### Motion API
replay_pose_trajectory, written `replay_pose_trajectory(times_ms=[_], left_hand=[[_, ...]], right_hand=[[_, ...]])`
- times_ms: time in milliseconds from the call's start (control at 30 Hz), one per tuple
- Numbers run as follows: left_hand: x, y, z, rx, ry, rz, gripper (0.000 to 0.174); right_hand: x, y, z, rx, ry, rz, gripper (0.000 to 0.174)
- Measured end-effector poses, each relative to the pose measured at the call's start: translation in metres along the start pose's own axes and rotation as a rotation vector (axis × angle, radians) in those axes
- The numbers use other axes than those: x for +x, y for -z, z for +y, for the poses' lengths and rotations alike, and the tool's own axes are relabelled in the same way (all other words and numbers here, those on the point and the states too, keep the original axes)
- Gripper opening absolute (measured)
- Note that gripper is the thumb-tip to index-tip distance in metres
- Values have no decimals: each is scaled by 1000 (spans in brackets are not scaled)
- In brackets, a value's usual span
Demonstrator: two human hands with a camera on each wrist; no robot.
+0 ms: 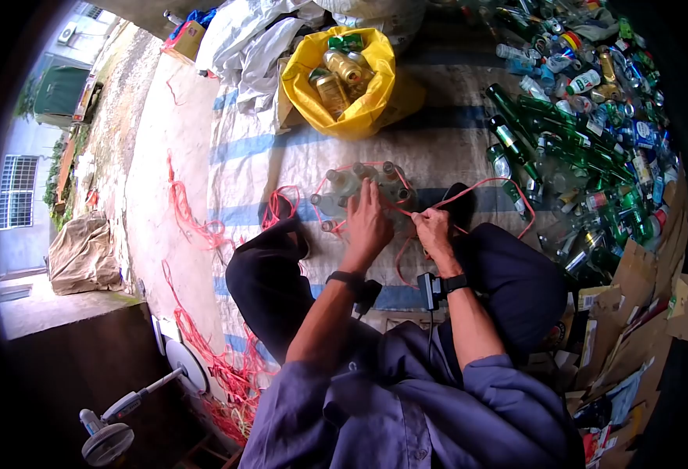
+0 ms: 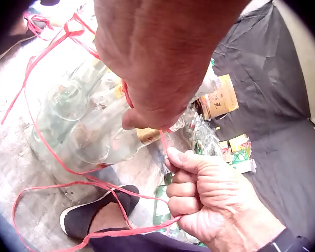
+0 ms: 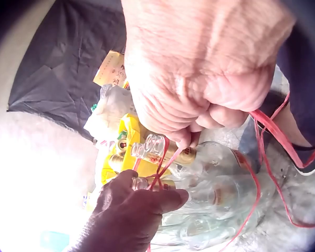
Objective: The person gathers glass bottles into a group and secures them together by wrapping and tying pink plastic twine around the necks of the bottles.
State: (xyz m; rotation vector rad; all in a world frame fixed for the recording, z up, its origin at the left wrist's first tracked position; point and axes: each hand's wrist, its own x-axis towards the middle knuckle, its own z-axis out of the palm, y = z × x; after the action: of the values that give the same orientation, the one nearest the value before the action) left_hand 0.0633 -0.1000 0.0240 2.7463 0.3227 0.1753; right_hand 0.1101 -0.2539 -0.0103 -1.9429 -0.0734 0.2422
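The right hand (image 1: 435,234) pinches red string (image 3: 277,132), four o'clock from the bottles (image 1: 344,185); the left hand (image 1: 369,220) touches them, can't tell if gripping.

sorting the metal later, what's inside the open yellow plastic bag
The open yellow plastic bag holds gold metal cans and a green item near its far rim; whatever lies beneath them is covered.
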Motion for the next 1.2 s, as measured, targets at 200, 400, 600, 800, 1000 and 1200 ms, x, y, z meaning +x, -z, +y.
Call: replay_pose_trajectory(times_ms=[200,400,600,800,1000,1200], left_hand=[[0,2,-3,3,-12,-28,90],[1,3,2,6,5,2,79],[-1,5,3,-3,1,8,76],[-1,4,3,-15,-1,27,73],[0,1,1,-36,18,74,68],[-3,-4,-3,-28,14,46,78]], right_hand=[[4,-4,9,-65,-9,-30,26],[-1,-2,9,-114,169,14,28],[-2,3,6,-171,112,-68,24],[7,15,-13,-270,251,-112,25],[13,21,-12,-365,264,-159,25],[15,25,-19,-375,271,-177,26]])
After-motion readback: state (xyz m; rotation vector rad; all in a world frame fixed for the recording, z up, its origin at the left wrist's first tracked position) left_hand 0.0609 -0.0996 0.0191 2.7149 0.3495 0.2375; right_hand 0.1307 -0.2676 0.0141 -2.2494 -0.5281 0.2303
